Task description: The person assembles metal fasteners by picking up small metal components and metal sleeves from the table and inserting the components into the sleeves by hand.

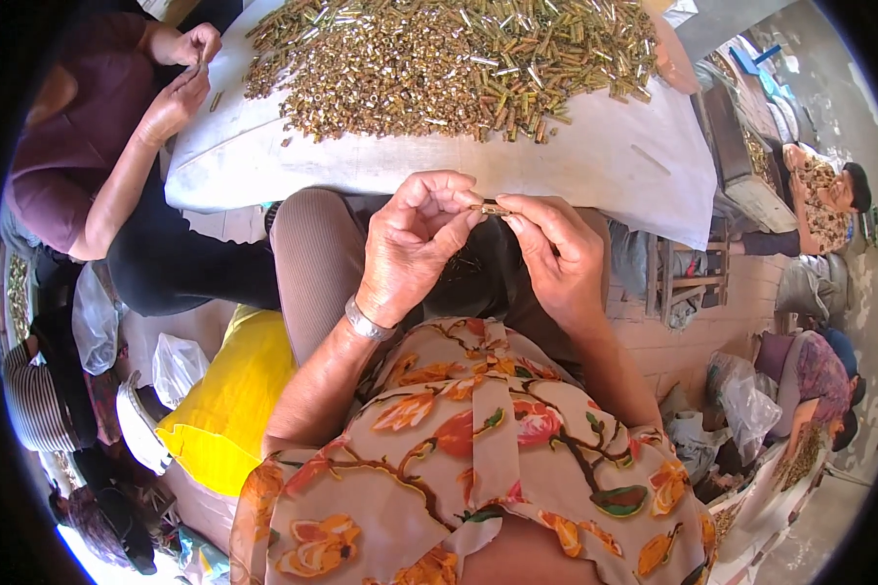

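Workpiece: a small metal piece [495, 209], slender, brass-coloured and shiny, located at the near edge of the cloth-covered table [644, 180], above the person's lap. Much of its surface is covered by the fingertips; its end shapes cannot be told.

Grip: the left hand [405, 249] is closed at the thumb and fingertips on the left end of the piece. The right hand [561, 253] pinches the right end between thumb and index finger. A silver-coloured metal band [366, 320] encircles the left wrist.

Orientation: the long axis runs left to right, roughly parallel to the near table edge, with one end toward each hand.

Table: the cover is pale, smooth and lightly creased. On its far part lies a heap of metal parts [439, 63], short, stubby and nut-like at left, longer and tubular at right, gold to brownish with bright reflections.

Surroundings: at far left, a co-worker's hands [180, 83] meet at the fingertips. At near left stands a yellow sack [234, 400] of folded, flexible material. At right, beyond the table edge, is a slatted wooden stool [693, 283].
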A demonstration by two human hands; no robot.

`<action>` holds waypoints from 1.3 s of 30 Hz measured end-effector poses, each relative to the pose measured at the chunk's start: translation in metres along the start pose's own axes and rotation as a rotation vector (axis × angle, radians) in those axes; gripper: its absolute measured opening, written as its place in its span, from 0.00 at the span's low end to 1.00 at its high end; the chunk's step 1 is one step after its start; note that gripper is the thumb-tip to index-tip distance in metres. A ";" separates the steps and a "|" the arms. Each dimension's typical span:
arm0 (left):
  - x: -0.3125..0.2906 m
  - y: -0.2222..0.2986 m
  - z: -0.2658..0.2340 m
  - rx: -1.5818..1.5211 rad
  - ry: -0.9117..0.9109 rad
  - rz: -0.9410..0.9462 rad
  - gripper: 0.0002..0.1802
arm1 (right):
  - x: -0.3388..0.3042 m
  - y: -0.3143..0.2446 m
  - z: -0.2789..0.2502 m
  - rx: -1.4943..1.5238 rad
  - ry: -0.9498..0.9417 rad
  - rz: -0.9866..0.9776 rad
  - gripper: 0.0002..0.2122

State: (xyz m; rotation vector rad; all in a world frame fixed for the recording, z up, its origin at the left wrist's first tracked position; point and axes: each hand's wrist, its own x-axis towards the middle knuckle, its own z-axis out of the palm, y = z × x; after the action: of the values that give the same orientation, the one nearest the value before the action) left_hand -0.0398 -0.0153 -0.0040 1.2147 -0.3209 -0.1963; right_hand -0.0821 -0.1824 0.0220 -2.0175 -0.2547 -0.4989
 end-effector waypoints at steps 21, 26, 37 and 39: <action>0.007 0.007 -0.026 -0.366 -0.434 -0.388 0.07 | -0.001 0.019 -0.007 1.025 -0.436 0.715 0.08; 0.038 -0.012 -0.032 0.154 -0.170 -0.330 0.09 | 0.011 0.048 0.009 1.224 -0.146 0.915 0.07; 0.109 -0.058 -0.015 1.007 -0.018 0.253 0.08 | 0.086 0.129 0.012 -0.250 -0.005 -0.110 0.10; 0.108 -0.059 -0.006 1.195 0.046 0.250 0.07 | 0.088 0.130 0.020 -0.543 -0.151 -0.089 0.12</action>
State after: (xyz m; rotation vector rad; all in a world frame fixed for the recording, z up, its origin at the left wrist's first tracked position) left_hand 0.0647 -0.0637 -0.0468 2.3272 -0.5779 0.2991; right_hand 0.0511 -0.2298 -0.0495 -2.5872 -0.3269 -0.5091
